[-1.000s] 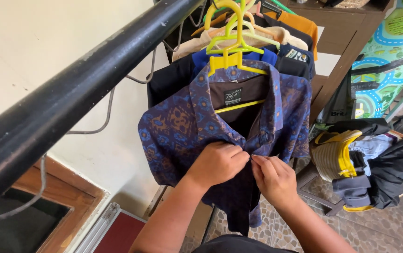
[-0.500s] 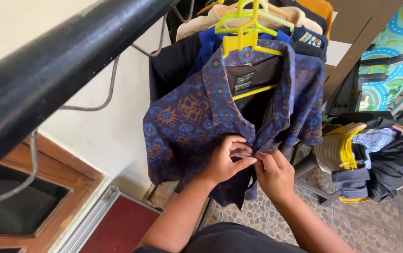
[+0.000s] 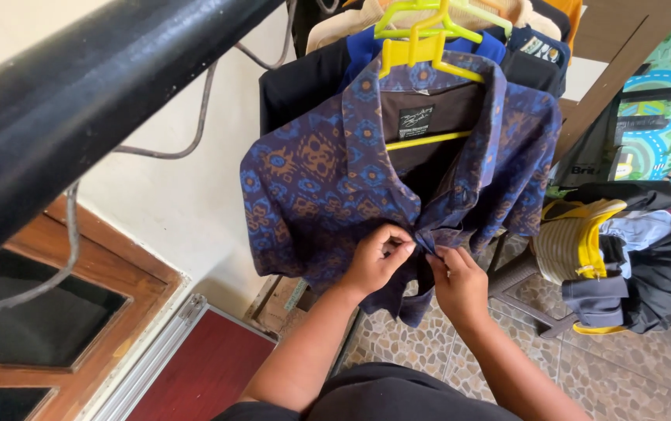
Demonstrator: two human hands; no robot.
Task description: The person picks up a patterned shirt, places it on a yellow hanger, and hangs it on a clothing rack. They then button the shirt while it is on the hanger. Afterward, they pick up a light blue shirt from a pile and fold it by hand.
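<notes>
The blue patterned shirt hung on a yellow hanger at the front of a row of garments, its collar open and its brown lining showing. Both hands met at the shirt's front placket, low on the chest. The left hand was curled, thumb and fingertips pinched on the left edge of the placket. The right hand was likewise closed, its fingertips pinching the opposite edge, the 2 hands touching at the tips.

Behind the shirt hung more clothes on green and yellow hangers: blue, black, cream and orange pieces packed close together. To the right, a woven basket with yellow trim sat on a low stand, holding a heap of dark and pale clothing that spilled over its rim.

A thick black rail ran diagonally across the upper left, close to the camera. Below it stood a pale wall, a wooden frame and a red panel with a metal edge. Patterned floor tiles lay open beneath the shirt's hem and beside the basket.
</notes>
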